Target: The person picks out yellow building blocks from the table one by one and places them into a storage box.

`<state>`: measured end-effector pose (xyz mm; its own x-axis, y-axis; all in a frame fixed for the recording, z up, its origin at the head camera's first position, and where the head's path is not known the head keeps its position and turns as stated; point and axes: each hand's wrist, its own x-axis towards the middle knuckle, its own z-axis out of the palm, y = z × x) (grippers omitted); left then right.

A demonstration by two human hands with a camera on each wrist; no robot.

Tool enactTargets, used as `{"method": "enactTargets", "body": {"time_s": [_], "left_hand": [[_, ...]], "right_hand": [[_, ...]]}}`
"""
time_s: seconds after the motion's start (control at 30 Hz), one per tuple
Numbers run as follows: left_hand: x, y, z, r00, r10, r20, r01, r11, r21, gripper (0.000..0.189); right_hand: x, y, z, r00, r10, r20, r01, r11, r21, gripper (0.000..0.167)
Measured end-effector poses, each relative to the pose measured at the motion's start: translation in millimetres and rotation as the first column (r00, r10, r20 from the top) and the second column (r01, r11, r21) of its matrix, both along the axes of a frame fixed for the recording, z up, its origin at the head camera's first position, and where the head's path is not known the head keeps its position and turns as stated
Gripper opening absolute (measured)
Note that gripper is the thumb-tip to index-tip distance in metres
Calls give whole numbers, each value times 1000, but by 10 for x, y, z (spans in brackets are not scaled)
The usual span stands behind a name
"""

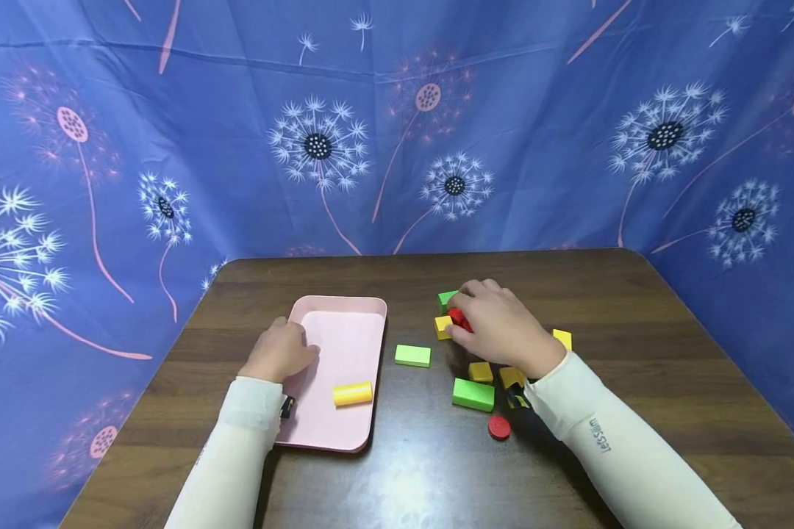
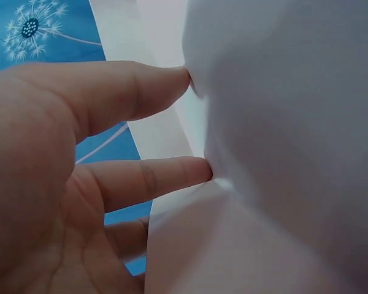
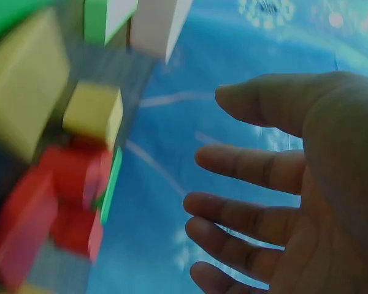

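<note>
A pink tray (image 1: 344,338) lies on the left of the table with a yellow cylinder block (image 1: 353,394) inside. My left hand (image 1: 281,351) rests over its left rim. In the left wrist view the straight thumb and forefinger touch the tray's inner side; other fingers are partly hidden by its wall. On the right, my right hand (image 1: 503,323) reaches over red blocks (image 1: 459,317), beside a yellow block (image 1: 442,328) and a green block (image 1: 446,299). Its fingers are spread and hold nothing in the right wrist view, apart from the blurred red blocks (image 3: 73,184).
A light green block (image 1: 413,356) lies between tray and right hand. Nearer me are a larger green block (image 1: 473,394), a red disc (image 1: 499,427) and a small yellow block (image 1: 481,372). Another yellow block (image 1: 562,338) shows behind the right wrist. A blue dandelion cloth (image 1: 384,184) hangs behind the table.
</note>
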<state>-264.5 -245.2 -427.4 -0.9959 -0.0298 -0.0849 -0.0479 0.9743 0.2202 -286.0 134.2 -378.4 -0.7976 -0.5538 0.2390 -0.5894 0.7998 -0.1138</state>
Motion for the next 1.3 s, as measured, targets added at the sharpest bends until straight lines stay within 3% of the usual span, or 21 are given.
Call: {"method": "enactTargets", "body": {"time_s": [0.13,0.37,0.57,0.83,0.93,1.13,1.3], "left_hand": [[-27,15,8,1000,12,5,-12,1000,1,29],[-50,26,19,1000,22,11,-22,1000,2,30],[-62,0,27,1000,18,-4,-18,1000,-6,30],[-27,13,13,999,-1,-33,1,1000,0,28],[9,31,3,999,-3,-51,2,1000,-11,26],[67,49,10,998,7,-58,-9,999,-34,28],[20,53,-40,998,15,-55,-17,999,-41,28]], "right_hand": [[-119,281,-22,999,-51,7,51,998,-32,37],[-228,549,-73,997,-73,27,74,997,-18,39],[-314,694,18,996,-82,34,84,996,-30,36],[-387,824,140,985,-131,108,130,991,16,42],[-366,886,173,979,-138,149,134,990,37,45],[-173,1131,297,951,-149,272,133,988,77,48],[-109,1284,436,935,-191,299,173,981,86,54]]}}
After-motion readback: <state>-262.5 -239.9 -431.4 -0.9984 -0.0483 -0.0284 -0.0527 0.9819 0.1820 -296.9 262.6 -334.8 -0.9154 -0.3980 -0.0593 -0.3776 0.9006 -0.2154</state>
